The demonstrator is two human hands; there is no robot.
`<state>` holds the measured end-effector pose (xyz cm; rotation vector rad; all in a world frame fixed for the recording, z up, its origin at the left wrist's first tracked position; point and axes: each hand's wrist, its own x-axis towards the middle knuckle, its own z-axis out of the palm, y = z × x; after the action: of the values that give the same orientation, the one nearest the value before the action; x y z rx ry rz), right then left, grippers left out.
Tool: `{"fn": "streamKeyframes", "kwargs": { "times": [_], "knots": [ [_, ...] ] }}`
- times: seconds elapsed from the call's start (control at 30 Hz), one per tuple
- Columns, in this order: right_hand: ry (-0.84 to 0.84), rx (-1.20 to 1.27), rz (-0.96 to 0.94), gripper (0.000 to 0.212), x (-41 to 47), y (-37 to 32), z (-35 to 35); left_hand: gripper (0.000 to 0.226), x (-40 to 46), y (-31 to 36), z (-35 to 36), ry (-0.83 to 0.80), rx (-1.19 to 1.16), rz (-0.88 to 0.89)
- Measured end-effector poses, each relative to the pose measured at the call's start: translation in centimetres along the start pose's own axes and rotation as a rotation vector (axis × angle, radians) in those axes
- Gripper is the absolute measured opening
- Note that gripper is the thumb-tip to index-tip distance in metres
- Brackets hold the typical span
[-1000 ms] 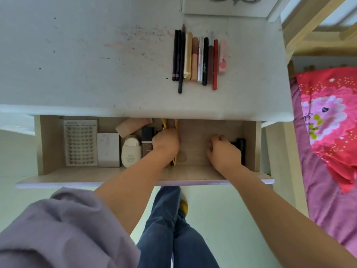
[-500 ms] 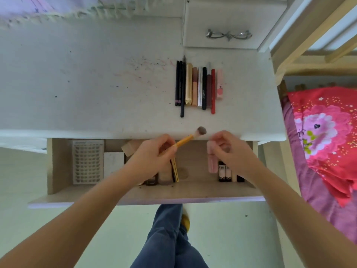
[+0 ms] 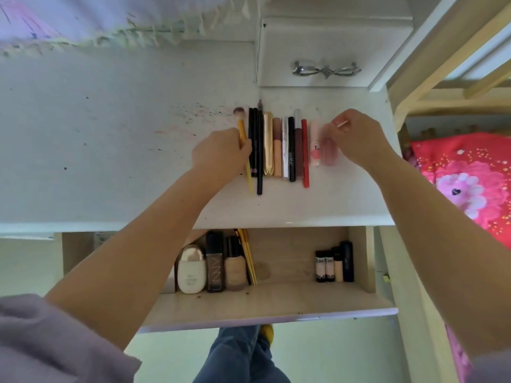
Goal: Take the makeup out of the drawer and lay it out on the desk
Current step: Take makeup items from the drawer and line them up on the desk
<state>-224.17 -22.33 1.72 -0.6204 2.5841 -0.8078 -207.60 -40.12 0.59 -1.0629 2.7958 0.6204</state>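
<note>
A row of several pencils, tubes and lipsticks (image 3: 279,146) lies on the white desk (image 3: 110,139). My left hand (image 3: 221,154) grips a yellow-handled brush (image 3: 242,134) at the row's left end, bristles pointing away from me. My right hand (image 3: 356,136) holds a blurred pink tube (image 3: 329,147) at the row's right end, beside a pink-and-white tube (image 3: 314,146). Below, the open drawer (image 3: 276,302) holds a cream bottle (image 3: 190,269), a dark tube (image 3: 214,262), a foundation bottle (image 3: 235,265), yellow brush handles (image 3: 247,254) and small dark tubes (image 3: 334,265).
A small white drawer unit with a silver handle (image 3: 326,69) stands at the desk's back. A frilled cloth (image 3: 110,29) hangs over the back left. A bed with a red flowered cover (image 3: 467,183) lies to the right. My knees (image 3: 243,355) are under the drawer.
Both hands rose out of the drawer to the desk. The left carried the brush to the row's left end, the right carried the pink tube to its right end.
</note>
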Motion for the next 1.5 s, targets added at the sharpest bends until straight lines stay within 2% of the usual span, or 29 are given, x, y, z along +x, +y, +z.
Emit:
{"fn": "streamKeyframes", "kwargs": {
  "times": [0.13, 0.2, 0.27, 0.3, 0.37, 0.43, 0.5, 0.63, 0.7, 0.8, 0.93, 1.13, 1.23, 1.37, 1.43, 1.5],
  "knots": [
    [0.011, 0.071, -0.017, 0.03, -2.3, -0.6, -0.2, 0.031, -0.9, 0.1, 0.1, 0.011, 0.011, 0.107],
    [0.083, 0.1, -0.078, 0.018, -5.0, -0.6, -0.9, 0.033, -2.3, -0.3, -0.1, 0.017, -0.036, 0.103],
    [0.076, 0.164, -0.181, 0.009, -9.0, 0.3, -0.8, 0.031, -4.9, -1.1, 0.2, 0.036, -0.096, 0.103],
    [0.016, 0.178, -0.209, 0.012, -11.4, 1.2, -0.2, 0.028, -6.6, -1.6, 0.6, 0.04, -0.124, 0.105],
    [-0.192, 0.08, -0.143, 0.016, -15.4, 3.7, 2.0, 0.022, -10.2, -2.6, 1.6, 0.048, -0.202, 0.103],
    [-0.397, -0.183, -0.053, 0.016, -17.6, 7.0, 4.8, 0.019, -13.7, -3.2, 3.1, 0.093, -0.306, 0.099],
    [-0.478, -0.398, 0.014, 0.029, -18.1, 9.7, 7.0, 0.019, -16.5, -3.4, 5.4, 0.075, -0.334, 0.079],
    [-0.415, -0.514, 0.056, 0.035, -17.4, 11.7, 9.2, 0.022, -17.6, -3.6, 10.5, -0.205, -0.189, -0.089],
    [-0.397, -0.521, 0.058, 0.033, -17.1, 11.9, 9.7, 0.029, -16.2, -3.5, 12.3, -0.27, -0.095, -0.138],
    [-0.363, -0.516, 0.022, 0.031, -17.2, 11.6, 10.0, 0.033, -13.9, -2.9, 13.9, -0.262, 0.052, -0.163],
    [-0.3, -0.488, -0.048, 0.03, -17.8, 11.2, 10.5, 0.018, -12.4, -2.2, 14.6, -0.267, 0.247, -0.181],
    [-0.374, -0.417, -0.089, 0.024, -18.3, 10.8, 10.6, 0.024, -11.8, -2.5, 14.8, -0.273, 0.247, -0.22],
    [-0.382, -0.378, -0.082, 0.022, -18.3, 10.9, 10.1, 0.019, -11.7, -2.5, 14.8, -0.275, 0.15, -0.29],
    [-0.378, -0.237, -0.056, 0.021, -18.4, 10.3, 8.6, 0.012, -11.8, -2.4, 13.7, -0.31, -0.291, -0.474],
    [-0.349, -0.091, -0.081, 0.02, -18.6, 9.5, 7.4, 0.013, -13.1, -2.3, 12.1, -0.302, -0.464, -0.485],
    [-0.328, 0.044, -0.148, 0.019, -18.6, 7.9, 5.8, 0.006, -15.3, -2.5, 9.9, -0.31, -0.546, -0.419]
  ]
}}
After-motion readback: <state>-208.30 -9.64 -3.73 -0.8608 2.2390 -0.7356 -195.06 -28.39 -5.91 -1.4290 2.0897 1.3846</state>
